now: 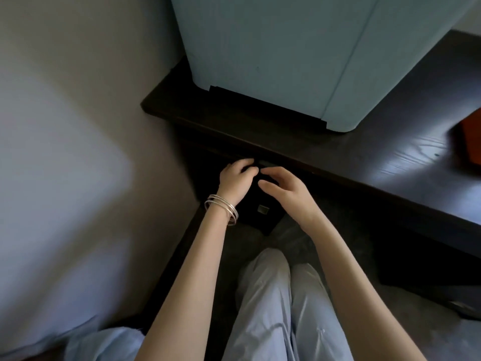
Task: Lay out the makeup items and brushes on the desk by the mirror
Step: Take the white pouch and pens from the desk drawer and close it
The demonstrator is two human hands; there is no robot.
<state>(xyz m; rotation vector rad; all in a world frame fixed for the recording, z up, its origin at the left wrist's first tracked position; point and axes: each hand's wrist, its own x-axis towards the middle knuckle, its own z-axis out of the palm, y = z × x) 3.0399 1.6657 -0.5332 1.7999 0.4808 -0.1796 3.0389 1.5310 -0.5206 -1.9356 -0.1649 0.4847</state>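
Head view, looking steeply down. Dark wooden bench [377, 162] running diagonally from upper centre to right edge, its polished top catching a pale sheen near the right. Large pale blue case [273, 61] standing upright on the bench top, with a black strip along its lower edge. Orange-red object [472, 142], cut off by the frame and blurred, at the far right of the bench. Plain grey wall [65, 126] filling the left side, meeting a dark floor [364, 256] below. Left hand [235, 182], fingers curled, and right hand [283, 190], fingers loosely bent and spread, both just under the front edge of the bench, close together and apparently on the top of a black box-like item [260, 217]; grip on it not discernible in the shadow, so clamped or merely resting cannot be told. Small pale square mark on the front face of that black item. Thin silver bangles [222, 212] around the left wrist. Light blue trousers [281, 308] at bottom centre, between the two bare forearms. No individual makeup items or brushes distinguishable; black item below the bench edge, well left of the orange-red object.
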